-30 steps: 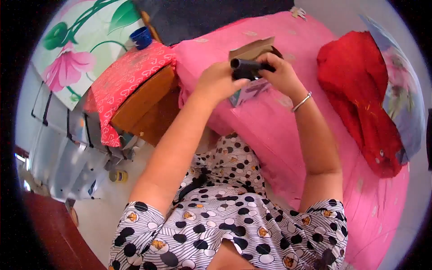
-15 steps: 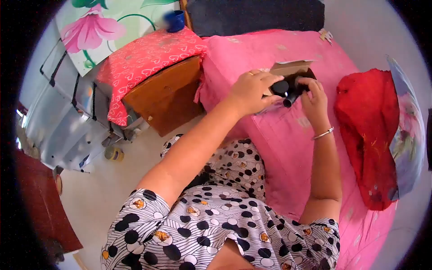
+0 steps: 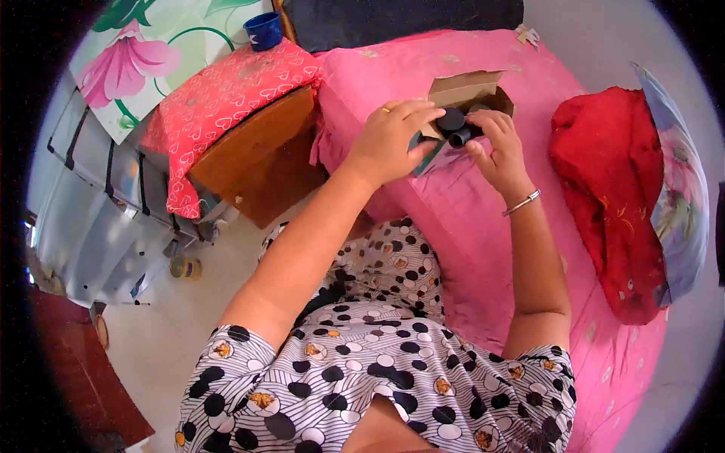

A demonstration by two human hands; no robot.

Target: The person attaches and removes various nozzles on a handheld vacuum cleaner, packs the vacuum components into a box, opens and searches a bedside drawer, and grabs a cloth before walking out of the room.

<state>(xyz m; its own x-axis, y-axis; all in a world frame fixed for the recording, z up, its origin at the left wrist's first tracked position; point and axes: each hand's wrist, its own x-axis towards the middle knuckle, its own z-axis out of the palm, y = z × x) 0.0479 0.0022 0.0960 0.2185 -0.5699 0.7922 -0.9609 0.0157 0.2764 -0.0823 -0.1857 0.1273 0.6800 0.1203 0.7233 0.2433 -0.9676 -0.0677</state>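
An open cardboard box (image 3: 467, 89) sits on the pink bed, its brown flap raised at the back. A black round cap-like piece (image 3: 451, 119) shows at its opening. Just in front of that is a short black tube-shaped piece (image 3: 459, 139) with a hollow end. My left hand (image 3: 387, 141) is closed on the box's left side, fingertips beside the round piece. My right hand (image 3: 498, 147) is bent over the right side, thumb and fingers closed around the tube-shaped piece. The box's inside is mostly hidden by the hands and black pieces.
Red cloth (image 3: 608, 196) lies on the bed at right, beside a floral-printed panel (image 3: 680, 181). On the left stands a wooden cabinet (image 3: 260, 162) under a red heart-print cover, with a blue cup (image 3: 263, 31) on top. A jar (image 3: 186, 267) stands on the floor.
The view has shifted a little. The black tube-shaped piece now sits closer under the round piece, and my right hand has turned in over the box. My left hand stays at the box's left side.
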